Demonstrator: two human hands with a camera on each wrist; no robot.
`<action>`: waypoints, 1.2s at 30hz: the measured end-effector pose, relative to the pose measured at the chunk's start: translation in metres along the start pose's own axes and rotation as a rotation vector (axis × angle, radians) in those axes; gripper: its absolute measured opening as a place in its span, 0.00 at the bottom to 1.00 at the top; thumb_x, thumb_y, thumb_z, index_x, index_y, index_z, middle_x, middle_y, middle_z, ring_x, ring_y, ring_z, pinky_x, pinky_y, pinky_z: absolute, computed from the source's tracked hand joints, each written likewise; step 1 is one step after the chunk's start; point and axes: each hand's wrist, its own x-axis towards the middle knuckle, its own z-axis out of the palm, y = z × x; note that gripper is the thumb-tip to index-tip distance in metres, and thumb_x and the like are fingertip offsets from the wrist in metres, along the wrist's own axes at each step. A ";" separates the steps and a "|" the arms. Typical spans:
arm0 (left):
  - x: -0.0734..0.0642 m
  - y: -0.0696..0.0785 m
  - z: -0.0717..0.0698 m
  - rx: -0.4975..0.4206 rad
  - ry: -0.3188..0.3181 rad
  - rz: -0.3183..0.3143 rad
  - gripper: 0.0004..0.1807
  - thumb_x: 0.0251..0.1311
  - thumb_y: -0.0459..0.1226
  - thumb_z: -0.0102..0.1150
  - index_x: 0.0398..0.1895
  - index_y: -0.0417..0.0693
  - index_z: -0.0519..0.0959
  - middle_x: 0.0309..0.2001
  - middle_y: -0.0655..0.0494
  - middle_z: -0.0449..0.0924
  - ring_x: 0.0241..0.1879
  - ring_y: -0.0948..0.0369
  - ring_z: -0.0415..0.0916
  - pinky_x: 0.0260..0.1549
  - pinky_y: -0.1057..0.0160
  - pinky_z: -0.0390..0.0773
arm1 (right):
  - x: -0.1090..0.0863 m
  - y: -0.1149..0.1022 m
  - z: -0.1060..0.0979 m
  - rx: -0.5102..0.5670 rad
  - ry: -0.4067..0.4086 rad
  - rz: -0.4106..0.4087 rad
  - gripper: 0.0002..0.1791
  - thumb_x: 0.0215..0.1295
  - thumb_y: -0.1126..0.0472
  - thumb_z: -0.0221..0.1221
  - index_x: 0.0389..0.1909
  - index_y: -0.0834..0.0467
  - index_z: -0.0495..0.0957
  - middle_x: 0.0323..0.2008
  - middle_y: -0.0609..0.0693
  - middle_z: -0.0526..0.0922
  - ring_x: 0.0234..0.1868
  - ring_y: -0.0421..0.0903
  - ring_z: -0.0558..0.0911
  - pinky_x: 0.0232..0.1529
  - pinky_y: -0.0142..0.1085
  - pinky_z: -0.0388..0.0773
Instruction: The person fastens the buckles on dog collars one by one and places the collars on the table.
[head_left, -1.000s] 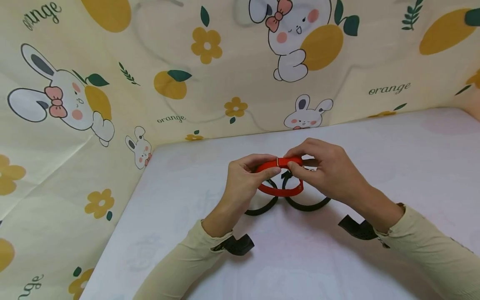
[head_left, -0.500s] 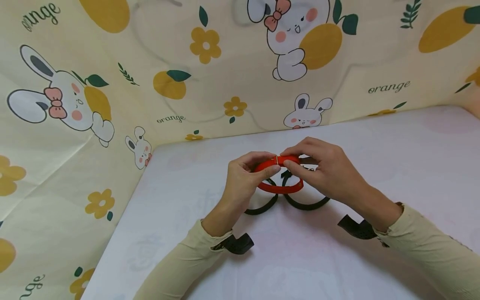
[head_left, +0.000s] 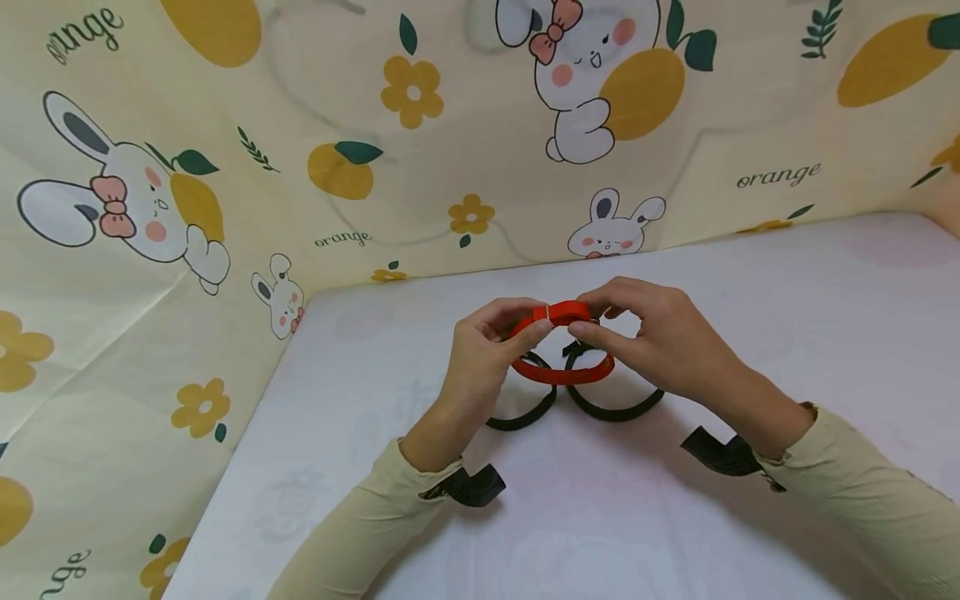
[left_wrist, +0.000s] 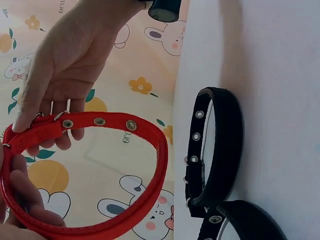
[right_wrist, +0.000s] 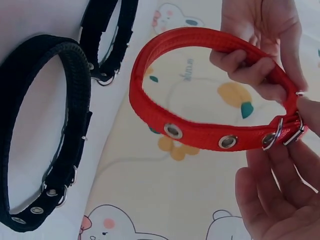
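In the head view, a red collar [head_left: 564,377] is held above the table as a closed loop. My left hand [head_left: 483,350] grips its left side between thumb and fingers. At the collar's upper right, my right hand [head_left: 656,337] pinches the strap near the buckle. The right wrist view shows metal eyelets along the red collar [right_wrist: 200,135], with a ring and buckle by the right thumb. Two black collars, the left one [head_left: 522,419] and the right one [head_left: 615,413], stand as loops on the table beneath; the hands and red collar partly hide them.
A white tabletop [head_left: 570,517] lies under the hands. Behind it and at the left hangs a cream cloth [head_left: 420,167] printed with rabbits and oranges. A black wrist mount [head_left: 476,487] hangs below the left cuff, another black mount [head_left: 720,454] below the right.
The upper part of the red collar has risen slightly, and more of its strap shows between the hands. My right hand has shifted a little to the right. Both black collars stay put.
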 end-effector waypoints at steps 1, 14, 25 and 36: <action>0.000 0.000 0.000 -0.006 -0.001 0.000 0.14 0.62 0.32 0.66 0.50 0.41 0.82 0.38 0.60 0.85 0.41 0.60 0.80 0.44 0.64 0.77 | 0.000 0.000 0.000 -0.001 0.003 0.001 0.13 0.58 0.56 0.71 0.44 0.48 0.85 0.38 0.38 0.84 0.41 0.36 0.79 0.37 0.33 0.78; 0.000 0.004 -0.001 -0.101 -0.023 0.013 0.11 0.65 0.27 0.58 0.50 0.40 0.77 0.33 0.65 0.85 0.35 0.65 0.82 0.45 0.63 0.76 | 0.001 -0.004 -0.003 -0.013 -0.013 0.009 0.14 0.61 0.57 0.69 0.49 0.51 0.84 0.41 0.44 0.84 0.42 0.42 0.81 0.36 0.37 0.79; 0.002 0.005 -0.002 -0.102 -0.021 -0.046 0.12 0.66 0.29 0.58 0.52 0.40 0.75 0.32 0.65 0.86 0.40 0.64 0.83 0.49 0.59 0.71 | 0.001 -0.005 -0.002 -0.058 0.000 -0.016 0.14 0.64 0.62 0.65 0.50 0.57 0.81 0.42 0.48 0.82 0.39 0.43 0.80 0.37 0.40 0.81; 0.003 0.004 -0.005 -0.169 -0.060 -0.073 0.10 0.67 0.28 0.56 0.48 0.47 0.74 0.34 0.62 0.87 0.37 0.63 0.85 0.52 0.59 0.72 | 0.001 -0.005 -0.002 -0.058 0.016 0.018 0.13 0.67 0.61 0.62 0.51 0.57 0.80 0.42 0.48 0.81 0.39 0.42 0.77 0.37 0.38 0.77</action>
